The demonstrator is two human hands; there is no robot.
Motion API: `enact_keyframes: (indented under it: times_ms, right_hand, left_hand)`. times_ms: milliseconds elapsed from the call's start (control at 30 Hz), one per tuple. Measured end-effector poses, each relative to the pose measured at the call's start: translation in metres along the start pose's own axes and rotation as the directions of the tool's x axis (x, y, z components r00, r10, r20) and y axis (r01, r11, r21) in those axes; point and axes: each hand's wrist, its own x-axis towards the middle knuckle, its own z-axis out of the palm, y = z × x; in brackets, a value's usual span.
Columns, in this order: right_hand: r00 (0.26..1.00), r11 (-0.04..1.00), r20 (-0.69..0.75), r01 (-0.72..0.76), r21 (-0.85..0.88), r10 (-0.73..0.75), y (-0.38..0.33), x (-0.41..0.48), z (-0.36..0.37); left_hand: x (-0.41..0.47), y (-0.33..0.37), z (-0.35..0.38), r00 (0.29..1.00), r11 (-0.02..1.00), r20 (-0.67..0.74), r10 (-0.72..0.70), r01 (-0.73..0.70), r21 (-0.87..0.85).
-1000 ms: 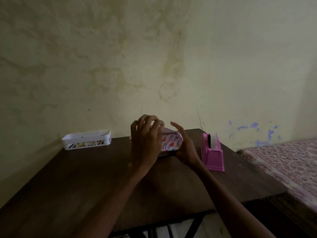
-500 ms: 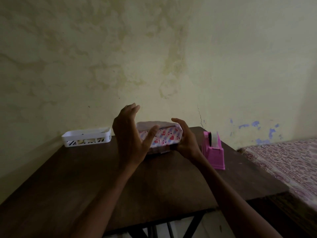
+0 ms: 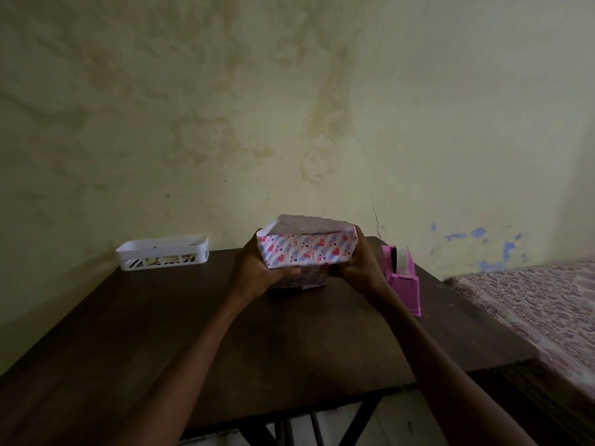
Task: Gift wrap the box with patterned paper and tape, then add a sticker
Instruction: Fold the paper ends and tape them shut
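The box [image 3: 306, 251], covered in white paper printed with pink and purple hearts, is held just above the dark table [image 3: 199, 336] near its far edge. Its upper end shows loose paper flaps standing open. My left hand [image 3: 257, 268] grips its left side and my right hand [image 3: 357, 262] grips its right side, thumbs on the near face. A pink tape dispenser [image 3: 404, 278] with a roll of clear tape stands on the table just right of my right hand. No sticker can be made out.
A white slotted plastic tray [image 3: 162, 257] holding small items sits at the table's back left, against the stained wall. A bed with a patterned cover [image 3: 541, 307] adjoins the table on the right.
My left hand came off the top of the box and took its left side. Both hands turned the box so its open paper end faces up.
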Motion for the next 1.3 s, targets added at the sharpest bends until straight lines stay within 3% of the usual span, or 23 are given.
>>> enact_keyframes:
  times_ms: [67,167,233,300,833,1300]
  right_hand:
    - [0.999,0.992,-0.009,-0.035,0.12,0.037,-0.009,-0.006,-0.006]
    - [0.971,0.957,-0.216,-0.033,0.287,0.098,-0.027,-0.022,-0.013]
    - [0.915,0.961,-0.391,0.02,0.276,0.094,-0.032,-0.032,-0.016]
    - [0.877,0.966,-0.468,0.016,0.257,0.11,-0.032,-0.037,-0.018]
    - [0.98,0.952,-0.167,-0.055,0.302,0.11,-0.05,-0.045,-0.007]
    - [0.984,0.925,-0.113,-0.087,0.37,0.138,-0.058,-0.035,0.006]
  left_hand:
    - [0.003,0.002,0.002,1.0,1.0,-0.023,-0.003,0.003,-0.001]
    - [0.003,0.0,0.008,0.999,1.0,-0.043,-0.012,0.013,0.021]
    - [0.001,-0.005,0.014,0.997,0.997,-0.068,-0.02,0.024,0.071]
    - [-0.002,-0.008,0.021,0.995,0.992,-0.095,-0.035,0.046,0.114]
    - [0.0,-0.002,0.024,0.987,0.988,-0.134,-0.085,0.1,0.115]
    - [-0.004,0.003,0.018,0.977,0.983,-0.135,-0.164,0.174,0.066]
